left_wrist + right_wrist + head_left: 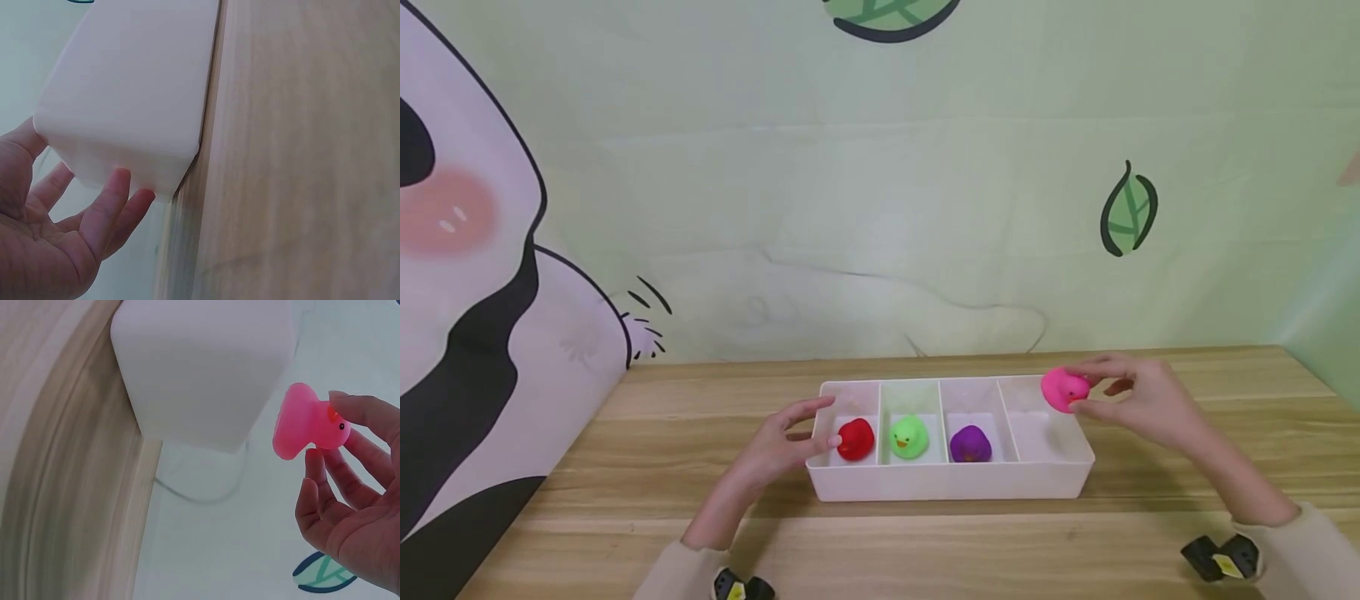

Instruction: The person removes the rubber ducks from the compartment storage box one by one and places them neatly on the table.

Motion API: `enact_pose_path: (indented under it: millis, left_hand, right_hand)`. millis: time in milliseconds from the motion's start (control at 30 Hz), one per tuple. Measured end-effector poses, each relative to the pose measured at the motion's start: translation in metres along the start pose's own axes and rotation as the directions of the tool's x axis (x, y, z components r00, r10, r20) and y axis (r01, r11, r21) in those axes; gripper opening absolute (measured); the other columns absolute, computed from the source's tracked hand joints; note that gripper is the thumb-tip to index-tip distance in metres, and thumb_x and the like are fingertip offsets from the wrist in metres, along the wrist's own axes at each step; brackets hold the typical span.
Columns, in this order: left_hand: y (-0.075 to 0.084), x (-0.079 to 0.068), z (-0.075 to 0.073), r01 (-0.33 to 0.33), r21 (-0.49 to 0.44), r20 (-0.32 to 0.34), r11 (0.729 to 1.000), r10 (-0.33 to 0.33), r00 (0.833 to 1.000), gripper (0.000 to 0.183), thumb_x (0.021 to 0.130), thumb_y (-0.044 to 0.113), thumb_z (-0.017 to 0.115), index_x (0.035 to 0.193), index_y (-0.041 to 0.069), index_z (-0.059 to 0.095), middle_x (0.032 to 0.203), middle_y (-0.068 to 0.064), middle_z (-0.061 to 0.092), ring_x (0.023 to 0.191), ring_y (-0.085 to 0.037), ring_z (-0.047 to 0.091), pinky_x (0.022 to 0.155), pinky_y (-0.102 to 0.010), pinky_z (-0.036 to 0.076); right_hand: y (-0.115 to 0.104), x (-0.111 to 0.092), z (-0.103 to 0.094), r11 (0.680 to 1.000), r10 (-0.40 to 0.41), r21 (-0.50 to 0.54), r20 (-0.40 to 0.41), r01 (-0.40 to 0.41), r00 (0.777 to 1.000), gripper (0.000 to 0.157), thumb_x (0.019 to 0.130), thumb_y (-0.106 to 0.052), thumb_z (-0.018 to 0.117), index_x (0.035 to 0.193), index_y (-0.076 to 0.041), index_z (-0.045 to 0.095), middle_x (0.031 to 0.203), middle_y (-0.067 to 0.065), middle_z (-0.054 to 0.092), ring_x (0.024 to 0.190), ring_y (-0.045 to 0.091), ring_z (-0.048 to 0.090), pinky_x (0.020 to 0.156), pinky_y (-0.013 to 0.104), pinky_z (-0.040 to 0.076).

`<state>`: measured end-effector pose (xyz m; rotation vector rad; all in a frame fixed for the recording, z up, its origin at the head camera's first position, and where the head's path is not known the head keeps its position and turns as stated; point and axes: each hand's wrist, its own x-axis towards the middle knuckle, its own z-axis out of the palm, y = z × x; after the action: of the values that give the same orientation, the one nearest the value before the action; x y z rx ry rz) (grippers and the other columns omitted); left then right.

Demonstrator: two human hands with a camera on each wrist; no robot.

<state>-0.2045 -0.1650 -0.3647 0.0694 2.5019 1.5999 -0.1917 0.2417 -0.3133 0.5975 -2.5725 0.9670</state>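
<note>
A white four-compartment box (951, 482) stands on the wooden table. My left hand (786, 442) holds its left end, thumb over the rim and fingers against the end wall (144, 159). From the left, the compartments hold a red rubber duck (856, 439), a light green rubber duck (909, 437) and a purple rubber duck (971, 444). Between thumb and fingers, my right hand (1142, 400) pinches a pink rubber duck (306, 425) by its head. This duck is tilted on its side above the box's right end, overlapping the rightmost compartment (1037, 429) in the head view.
The wooden table (925, 550) runs back to a pale green backdrop (880, 208) printed with leaves. A large printed panda (467, 317) fills the left side of the backdrop.
</note>
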Motion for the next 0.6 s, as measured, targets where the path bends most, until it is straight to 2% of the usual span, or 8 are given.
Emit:
enact_pose_path:
  millis: [433, 600]
  left_hand:
    - [-0.001, 0.0, 0.0, -0.01, -0.025, 0.003, 1.0, 0.01, 1.0, 0.057, 0.076, 0.024, 0.074, 0.129, 0.02, 0.052, 0.137, -0.013, 0.042, 0.115, -0.042, 0.047, 0.081, -0.044, 0.051]
    - [-0.001, 0.0, 0.0, -0.011, -0.031, 0.002, 0.999, 0.011, 1.0, 0.057, 0.076, 0.024, 0.074, 0.128, 0.02, 0.052, 0.137, -0.013, 0.042, 0.115, -0.041, 0.047, 0.081, -0.044, 0.051]
  right_hand:
    - [0.019, -0.003, -0.014, 0.997, 0.061, 0.036, -0.005, -0.061, 0.998, 0.039, 0.072, -0.011, 0.077, 0.108, -0.001, 0.066, 0.098, 0.008, 0.064, 0.078, -0.005, 0.054, 0.062, 0.019, 0.052]
    - [0.032, -0.003, -0.015, 0.994, 0.107, 0.026, 0.027, -0.107, 0.994, 0.041, 0.071, -0.01, 0.077, 0.109, 0.003, 0.064, 0.099, 0.017, 0.064, 0.076, -0.003, 0.055, 0.061, 0.019, 0.052]
